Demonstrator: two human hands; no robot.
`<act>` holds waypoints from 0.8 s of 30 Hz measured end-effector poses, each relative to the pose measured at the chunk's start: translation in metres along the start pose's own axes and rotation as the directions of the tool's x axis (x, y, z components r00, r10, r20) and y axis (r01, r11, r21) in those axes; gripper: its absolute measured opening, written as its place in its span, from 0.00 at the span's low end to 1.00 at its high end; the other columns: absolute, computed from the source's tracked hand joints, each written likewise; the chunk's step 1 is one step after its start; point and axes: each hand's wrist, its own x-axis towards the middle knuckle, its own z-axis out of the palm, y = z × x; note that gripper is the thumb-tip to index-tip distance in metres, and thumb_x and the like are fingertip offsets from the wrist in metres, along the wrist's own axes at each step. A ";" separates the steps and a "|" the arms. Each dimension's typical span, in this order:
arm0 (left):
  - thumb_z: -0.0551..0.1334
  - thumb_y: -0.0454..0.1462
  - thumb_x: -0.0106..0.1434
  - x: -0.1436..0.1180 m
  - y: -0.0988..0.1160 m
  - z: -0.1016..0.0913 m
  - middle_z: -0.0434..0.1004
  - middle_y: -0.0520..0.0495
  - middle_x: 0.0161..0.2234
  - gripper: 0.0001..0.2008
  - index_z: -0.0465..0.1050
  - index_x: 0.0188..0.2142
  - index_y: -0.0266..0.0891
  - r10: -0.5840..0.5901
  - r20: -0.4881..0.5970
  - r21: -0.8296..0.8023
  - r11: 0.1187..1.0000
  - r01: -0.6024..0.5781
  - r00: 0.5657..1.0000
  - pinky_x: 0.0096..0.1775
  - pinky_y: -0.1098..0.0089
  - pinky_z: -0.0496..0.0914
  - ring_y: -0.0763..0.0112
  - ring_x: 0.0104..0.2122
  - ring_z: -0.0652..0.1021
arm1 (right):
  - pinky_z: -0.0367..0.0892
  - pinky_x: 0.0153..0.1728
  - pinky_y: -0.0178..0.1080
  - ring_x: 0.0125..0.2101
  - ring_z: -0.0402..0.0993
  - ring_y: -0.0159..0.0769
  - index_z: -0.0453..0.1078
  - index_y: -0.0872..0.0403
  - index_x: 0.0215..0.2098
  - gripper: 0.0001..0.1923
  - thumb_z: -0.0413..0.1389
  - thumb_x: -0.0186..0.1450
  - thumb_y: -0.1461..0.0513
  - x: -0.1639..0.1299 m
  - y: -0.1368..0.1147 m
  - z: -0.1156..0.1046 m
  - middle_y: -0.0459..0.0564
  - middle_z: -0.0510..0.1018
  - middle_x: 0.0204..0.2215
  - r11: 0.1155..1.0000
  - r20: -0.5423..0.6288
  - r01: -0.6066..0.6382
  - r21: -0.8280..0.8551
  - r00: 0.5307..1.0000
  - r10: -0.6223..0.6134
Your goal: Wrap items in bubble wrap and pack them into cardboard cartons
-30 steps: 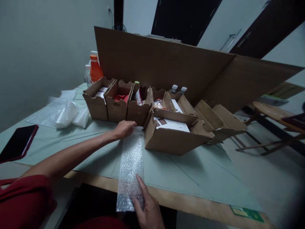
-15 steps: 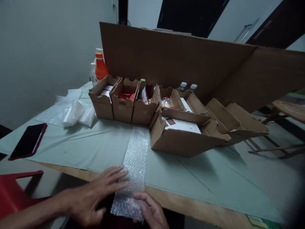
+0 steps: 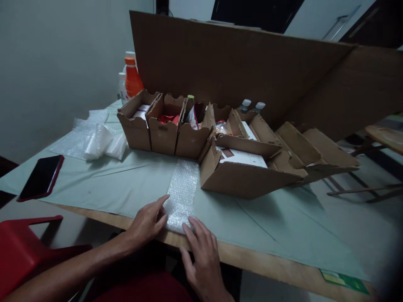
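A strip of bubble wrap [image 3: 184, 184] lies on the cloth-covered table, running from the boxes to the table's front edge. Its near end looks doubled over into a shinier, thicker flap. At the left side of that flap is my left hand [image 3: 146, 220], thumb and index finger apart, fingertips against the plastic. My right hand [image 3: 203, 249] is at the near right corner, its fingers spread and the fingertips touching the wrap. Neither hand is closed around anything.
Several cardboard boxes [image 3: 233, 178] with packets inside stand behind the strip, before a tall cardboard panel [image 3: 236, 63]. More bubble wrap [image 3: 97, 140] and a phone [image 3: 40, 177] lie left. An orange bottle [image 3: 132, 79] stands at the back. A red stool [image 3: 19, 247] is lower left.
The near end of the bubble wrap, which hung past the table edge, now lies folded on the table. My left hand has drawn back to its left side; my right hand has moved up, fingers opened.
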 end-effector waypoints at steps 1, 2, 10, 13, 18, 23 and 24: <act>0.55 0.34 0.64 -0.003 0.001 -0.001 0.78 0.48 0.34 0.27 0.60 0.63 0.39 0.024 -0.023 0.020 1.000 -0.023 0.999 0.38 0.66 0.73 0.66 0.33 0.77 | 0.65 0.55 0.54 0.60 0.66 0.50 0.66 0.50 0.61 0.26 0.52 0.66 0.70 0.006 0.001 0.005 0.55 0.72 0.60 0.997 0.031 0.043 -0.061 0.999 -0.041; 0.56 0.34 0.65 -0.006 0.002 -0.002 0.78 0.46 0.37 0.27 0.60 0.63 0.40 0.059 -0.054 0.044 0.997 -0.057 0.997 0.40 0.65 0.73 0.65 0.35 0.78 | 0.65 0.54 0.54 0.60 0.66 0.50 0.67 0.52 0.59 0.24 0.51 0.66 0.72 0.012 0.003 0.010 0.55 0.73 0.59 0.992 0.044 0.076 -0.096 0.996 -0.072; 0.56 0.29 0.65 -0.025 0.007 -0.014 0.78 0.43 0.45 0.23 0.65 0.60 0.42 0.334 0.001 0.087 0.939 -0.333 0.943 0.49 0.58 0.70 0.60 0.45 0.76 | 0.69 0.42 0.42 0.38 0.78 0.37 0.71 0.51 0.46 0.14 0.48 0.71 0.70 0.038 0.008 0.008 0.48 0.82 0.39 0.995 0.055 0.068 0.067 0.996 -0.072; 0.57 0.31 0.67 -0.012 0.001 -0.011 0.79 0.45 0.39 0.20 0.67 0.58 0.40 0.197 -0.036 0.050 0.980 -0.195 0.980 0.42 0.62 0.71 0.63 0.38 0.76 | 0.69 0.42 0.42 0.40 0.77 0.39 0.70 0.51 0.50 0.12 0.49 0.72 0.67 0.041 0.007 0.002 0.50 0.82 0.42 1.000 -0.022 0.001 0.010 1.000 -0.001; 0.59 0.33 0.66 0.011 -0.010 -0.004 0.79 0.42 0.41 0.19 0.69 0.56 0.38 0.181 -0.083 0.180 0.970 -0.164 0.980 0.43 0.58 0.71 0.59 0.38 0.77 | 0.62 0.54 0.50 0.57 0.68 0.47 0.68 0.53 0.55 0.16 0.52 0.69 0.67 0.035 0.011 0.007 0.56 0.74 0.56 0.976 -0.110 0.100 -0.193 0.986 -0.123; 0.64 0.37 0.64 0.005 -0.007 -0.010 0.71 0.36 0.56 0.22 0.68 0.57 0.38 0.338 -0.123 0.204 0.929 -0.310 0.933 0.54 0.54 0.68 0.52 0.54 0.71 | 0.59 0.55 0.51 0.56 0.68 0.47 0.70 0.53 0.52 0.15 0.51 0.70 0.68 0.042 0.010 0.016 0.52 0.79 0.50 0.978 -0.020 0.098 -0.182 0.994 -0.104; 0.64 0.37 0.64 0.001 -0.005 -0.013 0.70 0.37 0.57 0.23 0.67 0.58 0.39 0.375 -0.084 0.183 0.917 -0.355 0.923 0.56 0.53 0.66 0.53 0.55 0.70 | 0.59 0.54 0.51 0.54 0.70 0.46 0.70 0.52 0.51 0.13 0.51 0.70 0.69 0.044 0.010 0.015 0.51 0.80 0.47 0.983 -0.030 0.090 -0.158 0.995 -0.096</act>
